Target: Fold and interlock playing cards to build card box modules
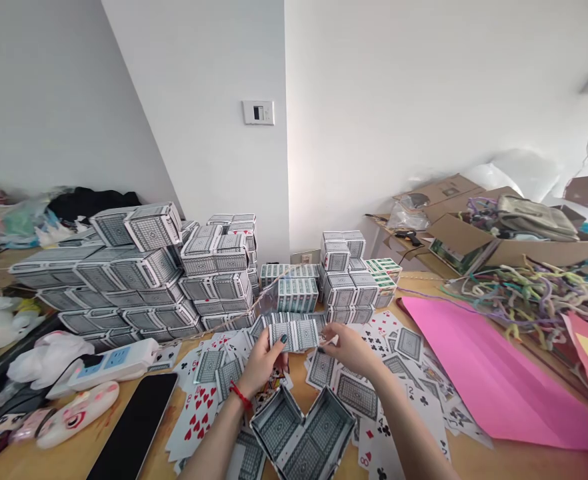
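A joined piece of folded playing cards [294, 335] with grey patterned backs is held up over the middle of the table. My left hand [263, 360], a red string on its wrist, grips the left end with the thumb on top. At the right end, my right hand [350, 350] has its fingertips closed at the edge; part of this grip is hidden. Directly below, between my forearms, lies an open heart-shaped box [301, 427] built from cards. Loose playing cards [201, 413] spread on both sides of it, some face up, some face down.
Stacks of folded-card blocks [139, 267] stand at the back left, with more card blocks [349, 287] behind my right hand. A black phone [134, 427] and a white power strip [114, 363] lie left. Pink paper [494, 373], tangled fuzzy strands [534, 300] and a cardboard box [524, 253] are right.
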### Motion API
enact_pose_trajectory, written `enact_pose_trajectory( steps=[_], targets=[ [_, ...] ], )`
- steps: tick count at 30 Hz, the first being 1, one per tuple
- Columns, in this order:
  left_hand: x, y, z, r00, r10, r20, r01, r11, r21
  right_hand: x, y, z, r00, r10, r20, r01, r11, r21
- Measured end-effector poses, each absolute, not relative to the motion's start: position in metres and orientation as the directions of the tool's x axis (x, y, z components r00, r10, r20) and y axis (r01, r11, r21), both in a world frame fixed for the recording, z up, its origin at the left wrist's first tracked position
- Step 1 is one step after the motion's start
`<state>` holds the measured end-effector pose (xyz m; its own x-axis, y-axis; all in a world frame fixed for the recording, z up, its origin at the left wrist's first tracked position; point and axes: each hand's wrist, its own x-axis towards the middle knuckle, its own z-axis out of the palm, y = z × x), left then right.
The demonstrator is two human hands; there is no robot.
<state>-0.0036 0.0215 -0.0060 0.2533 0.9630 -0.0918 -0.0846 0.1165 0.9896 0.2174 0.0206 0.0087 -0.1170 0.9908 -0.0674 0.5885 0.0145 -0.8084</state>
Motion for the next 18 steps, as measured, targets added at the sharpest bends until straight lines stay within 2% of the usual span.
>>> enact_pose_trajectory(
  steps=[4,9,13,18],
  targets=[
    [-0.004,0.022,-0.004,0.239,0.965,-0.106,-0.137,0.142,0.98,0.213,0.011,0.006,-0.12,0.986,-0.12,0.765,0.015,-0.644],
    [-0.007,0.026,-0.005,0.127,0.985,-0.115,-0.266,0.146,0.953,0.203,0.008,0.004,-0.092,0.983,-0.16,0.856,-0.004,-0.516],
    [-0.011,0.027,-0.004,0.056,0.992,-0.114,-0.369,0.126,0.921,0.204,0.011,0.006,-0.109,0.984,-0.143,0.853,0.019,-0.522],
    [-0.013,0.029,-0.007,-0.027,0.984,-0.174,-0.419,0.147,0.896,0.206,0.014,0.017,-0.18,0.977,-0.116,0.773,0.068,-0.63]
  ],
)
